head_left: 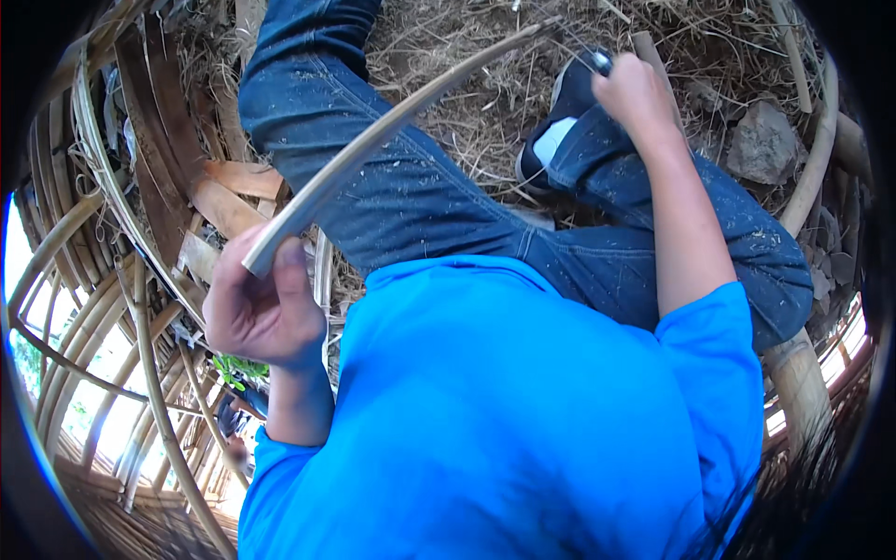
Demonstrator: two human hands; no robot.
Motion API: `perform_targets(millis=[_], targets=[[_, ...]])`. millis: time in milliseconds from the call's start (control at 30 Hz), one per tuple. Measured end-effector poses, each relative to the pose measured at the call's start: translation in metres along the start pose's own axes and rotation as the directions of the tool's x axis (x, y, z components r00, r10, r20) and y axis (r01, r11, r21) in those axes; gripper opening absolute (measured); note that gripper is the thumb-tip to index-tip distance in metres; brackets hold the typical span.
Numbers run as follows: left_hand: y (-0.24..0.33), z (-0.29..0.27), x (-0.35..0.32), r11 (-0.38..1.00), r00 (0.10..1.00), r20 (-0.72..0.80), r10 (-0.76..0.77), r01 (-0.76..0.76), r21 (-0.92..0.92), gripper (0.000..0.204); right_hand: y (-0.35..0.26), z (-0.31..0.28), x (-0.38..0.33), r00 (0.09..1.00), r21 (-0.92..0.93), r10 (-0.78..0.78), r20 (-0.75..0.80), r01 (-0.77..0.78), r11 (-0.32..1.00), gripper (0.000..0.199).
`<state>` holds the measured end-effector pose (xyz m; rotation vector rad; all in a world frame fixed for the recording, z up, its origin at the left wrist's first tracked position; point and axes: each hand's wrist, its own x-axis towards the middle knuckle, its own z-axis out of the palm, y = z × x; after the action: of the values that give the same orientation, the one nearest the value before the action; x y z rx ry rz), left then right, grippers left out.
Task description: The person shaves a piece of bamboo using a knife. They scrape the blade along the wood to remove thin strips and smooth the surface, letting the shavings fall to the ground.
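We find the left hand (266,313) pinching the strip (373,133) at its near end, presumably to steady it; the right hand (639,91) grips the knife (602,63) beside the far end, contact unclear. The strip slants over the left leg (392,201).

Dirt gnd (411,51): dry straw (485,117) strewn abt; grey stone (763,142) R side, wood pcs (245,177) L.
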<state>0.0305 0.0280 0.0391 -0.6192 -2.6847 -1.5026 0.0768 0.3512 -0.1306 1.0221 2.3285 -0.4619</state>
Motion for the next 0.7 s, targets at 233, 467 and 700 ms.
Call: perform_targets(millis=[233, 467, 700], targets=[[-0.009, 0.004, 0.004, 0.996, 1.0, -0.019, 0.008, -0.01, -0.094, 0.014, 0.019, -0.005, 0.029, 0.995, -0.056, 0.098, 0.011, -0.097, 0.994, 0.03], [0.006, -0.069, 0.027, 0.973, 0.929, -0.366, 0.05, -0.127, -0.19, 0.025, 0.024, 0.006, 0.039, 0.992, -0.071, 0.127, -0.005, -0.127, 0.989, 0.029], [0.01, -0.1, 0.042, 0.942, 0.925, -0.366, 0.099, -0.206, -0.266, 0.018, 0.034, 0.027, 0.05, 0.998, 0.018, 0.001, -0.061, 0.001, 1.0, 0.03]])
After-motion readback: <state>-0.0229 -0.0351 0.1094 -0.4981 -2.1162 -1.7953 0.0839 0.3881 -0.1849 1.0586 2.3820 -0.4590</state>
